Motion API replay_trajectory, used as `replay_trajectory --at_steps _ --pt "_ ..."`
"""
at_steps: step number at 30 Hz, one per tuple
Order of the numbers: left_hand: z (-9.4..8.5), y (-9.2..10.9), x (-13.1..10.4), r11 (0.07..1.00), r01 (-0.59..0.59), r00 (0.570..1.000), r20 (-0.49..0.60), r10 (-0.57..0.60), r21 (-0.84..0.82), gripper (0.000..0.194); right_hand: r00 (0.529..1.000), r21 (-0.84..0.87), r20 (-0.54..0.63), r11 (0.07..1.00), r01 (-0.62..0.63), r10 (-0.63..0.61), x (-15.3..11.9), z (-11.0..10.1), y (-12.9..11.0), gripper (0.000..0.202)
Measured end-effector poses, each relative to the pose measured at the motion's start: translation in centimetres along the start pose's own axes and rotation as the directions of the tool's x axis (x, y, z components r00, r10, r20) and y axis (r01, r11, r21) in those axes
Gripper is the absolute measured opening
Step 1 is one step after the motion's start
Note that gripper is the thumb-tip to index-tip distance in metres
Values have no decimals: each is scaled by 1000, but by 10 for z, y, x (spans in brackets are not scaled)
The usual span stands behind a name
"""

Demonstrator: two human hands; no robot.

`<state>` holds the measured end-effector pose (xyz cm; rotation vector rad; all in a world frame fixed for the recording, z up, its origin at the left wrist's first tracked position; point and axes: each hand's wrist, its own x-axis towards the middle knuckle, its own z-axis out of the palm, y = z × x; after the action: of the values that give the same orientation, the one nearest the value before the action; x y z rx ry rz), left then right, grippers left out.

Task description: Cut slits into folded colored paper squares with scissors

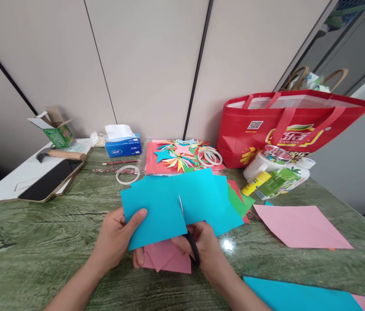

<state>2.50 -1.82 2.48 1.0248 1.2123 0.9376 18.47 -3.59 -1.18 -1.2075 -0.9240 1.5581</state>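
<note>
My left hand (117, 236) grips a sheet of blue paper (159, 207) at its left edge, thumb on top and fingers underneath. My right hand (202, 242) is closed round the black handles of a pair of scissors (194, 252). One scissor blade shows above the blue paper, which lies between the blades; the other blade is hidden beneath. Cut pink paper pieces (174, 259) lie on the table just under the held sheet. Behind it, more blue paper (215, 211) overlaps red and green paper (237, 201).
Pink paper (302, 224) and another blue sheet (299, 293) lie at right. A red bag (234, 142), a white mug (256, 166) and a yellow glue stick (256, 183) stand behind. Tape rolls (127, 174), a tissue box (123, 147), a phone (51, 179) and a hammer-like tool (66, 154) sit left.
</note>
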Motion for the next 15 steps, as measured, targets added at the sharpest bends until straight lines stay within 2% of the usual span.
replay_trajectory --at_steps 10,15 --pt "-1 -1 0 1000 -2 1000 12 2 -9 27 1000 -76 -14 997 22 -24 2 -2 3 35" --pt "-4 -5 2 1000 -6 998 55 7 -16 30 999 -120 -53 993 -9 2 1 1 -2 38"
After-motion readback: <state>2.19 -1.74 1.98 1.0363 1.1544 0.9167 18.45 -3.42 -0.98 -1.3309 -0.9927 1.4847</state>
